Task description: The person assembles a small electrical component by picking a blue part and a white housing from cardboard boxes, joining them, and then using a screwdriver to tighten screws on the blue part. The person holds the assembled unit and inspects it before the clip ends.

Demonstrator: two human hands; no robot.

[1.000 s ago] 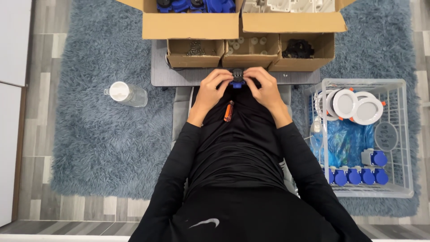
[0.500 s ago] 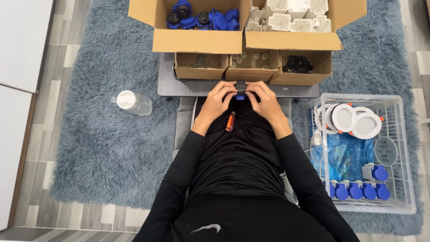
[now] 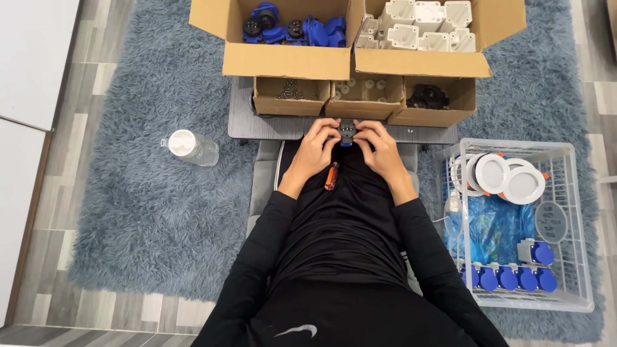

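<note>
Both of my hands meet over my lap at the front edge of a low grey table (image 3: 263,127). My left hand (image 3: 315,149) and my right hand (image 3: 379,151) pinch a small blue and black socket part (image 3: 347,131) between their fingertips. An orange-handled screwdriver (image 3: 330,175) lies on my black clothing just under the left hand. Beyond the hands stand three small cardboard boxes: one with metal screws (image 3: 290,95), one with pale plugs (image 3: 364,94) and one with black parts (image 3: 429,97).
Two big cardboard boxes at the back hold blue socket parts (image 3: 290,29) and white housings (image 3: 418,32). A white wire basket (image 3: 565,225) at my right holds round white lamps, a blue bag and several blue sockets. A clear bottle (image 3: 191,148) lies on the blue rug.
The view has tilted so the boxes sit lower in the picture. My hands stay together on the small socket part, with only slight finger shifts.
</note>
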